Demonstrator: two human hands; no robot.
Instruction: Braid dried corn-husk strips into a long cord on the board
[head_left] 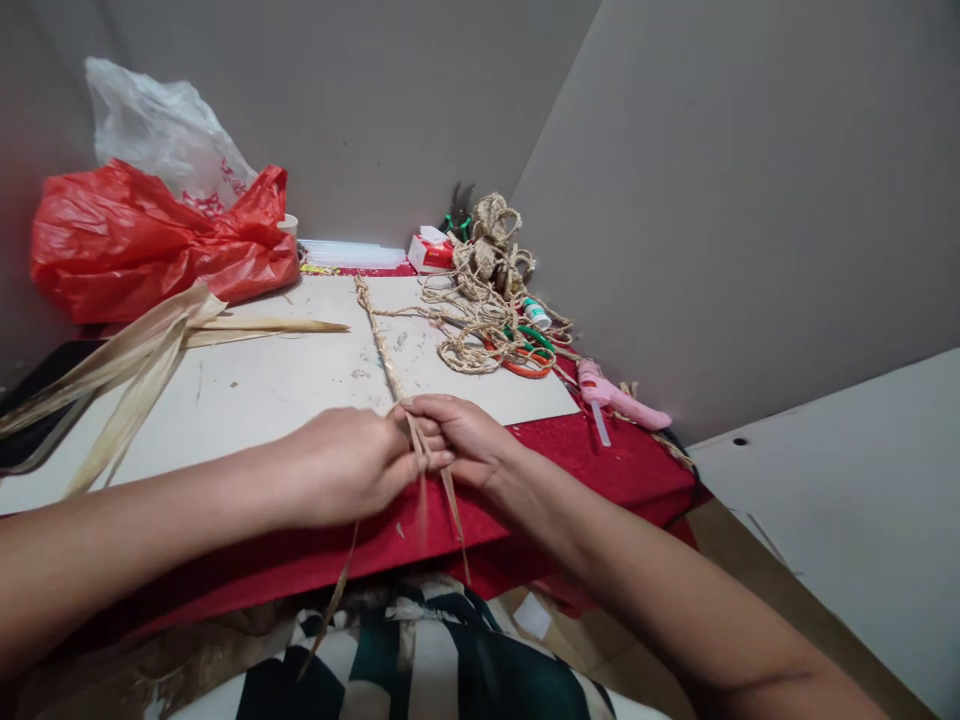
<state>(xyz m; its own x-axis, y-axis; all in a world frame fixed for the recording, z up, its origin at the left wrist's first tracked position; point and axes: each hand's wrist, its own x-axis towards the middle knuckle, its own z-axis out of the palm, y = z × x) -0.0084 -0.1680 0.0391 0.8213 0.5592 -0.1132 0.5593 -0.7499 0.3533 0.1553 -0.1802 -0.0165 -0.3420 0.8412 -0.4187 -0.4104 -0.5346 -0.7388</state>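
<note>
A braided straw cord [381,345] runs down the white board [315,370] to my two hands, which meet at the board's front edge. My left hand [367,462] is closed, its fingers pinching the dry husk strands at the end of the braid. Opposite it, my right hand [461,435] is closed on the same strands, thumb on top where the plait ends. Loose husk strips [452,510] hang below my fingers over the red cloth. Which strand sits in which hand is partly hidden by the fingers.
Dry corn husks [154,350] lie at left over a dark tablet-like object [45,420]. Behind them are a red plastic bag [157,240] and a clear bag [165,125]. Coiled straw cord [487,290], scissors [529,362] and a pink glue gun [626,400] lie at right, beside the grey wall.
</note>
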